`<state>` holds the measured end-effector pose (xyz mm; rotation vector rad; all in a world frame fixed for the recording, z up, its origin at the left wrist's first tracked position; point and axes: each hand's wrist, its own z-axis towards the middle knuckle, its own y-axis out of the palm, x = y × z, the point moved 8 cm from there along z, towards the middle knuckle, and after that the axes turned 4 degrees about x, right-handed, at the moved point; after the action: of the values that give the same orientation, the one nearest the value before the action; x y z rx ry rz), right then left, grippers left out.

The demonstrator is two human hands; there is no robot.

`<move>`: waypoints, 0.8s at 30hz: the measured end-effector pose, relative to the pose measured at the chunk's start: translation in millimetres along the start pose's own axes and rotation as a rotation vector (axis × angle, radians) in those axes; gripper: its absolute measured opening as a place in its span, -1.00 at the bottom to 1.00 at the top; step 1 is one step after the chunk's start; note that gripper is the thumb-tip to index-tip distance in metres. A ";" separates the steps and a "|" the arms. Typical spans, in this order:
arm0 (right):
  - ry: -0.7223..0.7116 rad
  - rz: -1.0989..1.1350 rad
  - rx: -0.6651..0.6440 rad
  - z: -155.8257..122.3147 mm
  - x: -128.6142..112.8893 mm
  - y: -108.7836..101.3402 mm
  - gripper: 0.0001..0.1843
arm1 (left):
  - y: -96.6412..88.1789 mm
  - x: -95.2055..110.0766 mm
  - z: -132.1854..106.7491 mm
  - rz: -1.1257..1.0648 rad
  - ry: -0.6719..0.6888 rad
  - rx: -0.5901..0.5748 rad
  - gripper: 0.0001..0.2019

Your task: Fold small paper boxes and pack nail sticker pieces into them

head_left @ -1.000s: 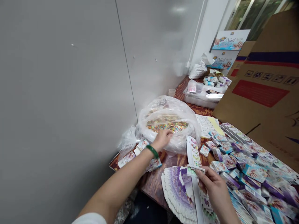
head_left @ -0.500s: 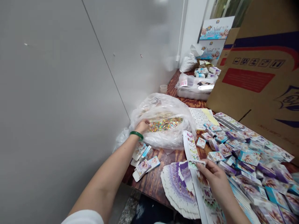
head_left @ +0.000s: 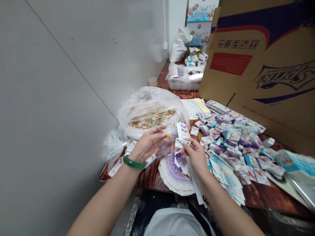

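Observation:
My left hand, with a green bangle on its wrist, pinches a small orange and green piece, too small to identify. Between the thumb and fingers of my right hand is a small nail sticker card with green ovals along it. The two hands face each other, close but apart. Behind my left hand lies an open clear plastic bag full of tiny multicoloured pieces. A fan of purple and white flat boxes spreads below my hands.
Many small nail boxes are heaped on the right, beside a fan of blue-edged flat boxes. A large cardboard carton stands behind them. The grey wall borders the left; a plastic tub sits farther back.
My left hand has come out of the plastic bag with a small colourful piece and moved toward my right hand. My right hand still holds the sticker card. The view has shifted right.

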<state>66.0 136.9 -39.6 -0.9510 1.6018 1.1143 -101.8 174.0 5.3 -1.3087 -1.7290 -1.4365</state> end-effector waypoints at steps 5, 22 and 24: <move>0.058 0.107 -0.029 -4.5 13.8 15.8 -0.68 | 8.5 -45.9 -18.0 0.007 0.220 0.219 -0.80; -0.031 -0.193 0.016 -6.0 8.5 -30.8 -0.66 | -29.1 -31.1 -43.3 1.794 0.417 0.221 -0.68; -0.024 -0.175 0.022 -5.2 4.7 -36.5 -0.65 | -45.5 -32.8 -49.3 1.981 0.323 0.219 -0.67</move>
<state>97.4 121.1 -51.8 -1.0386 1.4785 0.9823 -138.9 118.2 -27.8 -1.5359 0.1089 -0.1510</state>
